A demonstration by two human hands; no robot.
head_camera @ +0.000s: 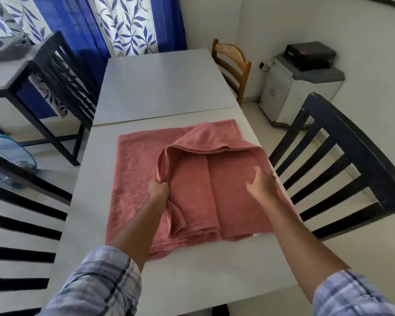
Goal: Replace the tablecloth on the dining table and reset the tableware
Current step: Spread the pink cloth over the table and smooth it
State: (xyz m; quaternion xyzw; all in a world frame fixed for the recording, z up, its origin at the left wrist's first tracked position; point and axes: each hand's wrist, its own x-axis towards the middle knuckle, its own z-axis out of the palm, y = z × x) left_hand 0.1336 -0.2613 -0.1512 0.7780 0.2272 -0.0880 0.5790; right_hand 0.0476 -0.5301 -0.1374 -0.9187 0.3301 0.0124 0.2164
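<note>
Grips a bunched fold of the pink cloth [135,169] in the left hand [159,189], fingers curled tight round it, and holds that fold raised above the layer beneath. Spreads the right hand [261,185] flat and open, fingers straight and apart, over the right part of the cloth near the desk [192,277] edge; too blurred to tell whether touching the fabric or just above it. Wears plaid sleeves [105,277] pushed up both forearms.

Lies partly folded on the near white desk: one layer spread flat to the left, thicker doubled layers heaped in the middle and to the right, the right edge reaching the desk's side. Butts end to end against a second desk [164,87] of the same white top farther off.

Stands just beside the right edge as a dark slatted chair [351,160]; more dark chairs [62,80] along the left; a wooden chair [233,65] at the far right corner. Bears a round emblem on the front of the grey printer [301,92] by the wall, too small to read, with a black box [310,55] on top. Hangs behind as blue leaf-patterned curtains [128,23].
</note>
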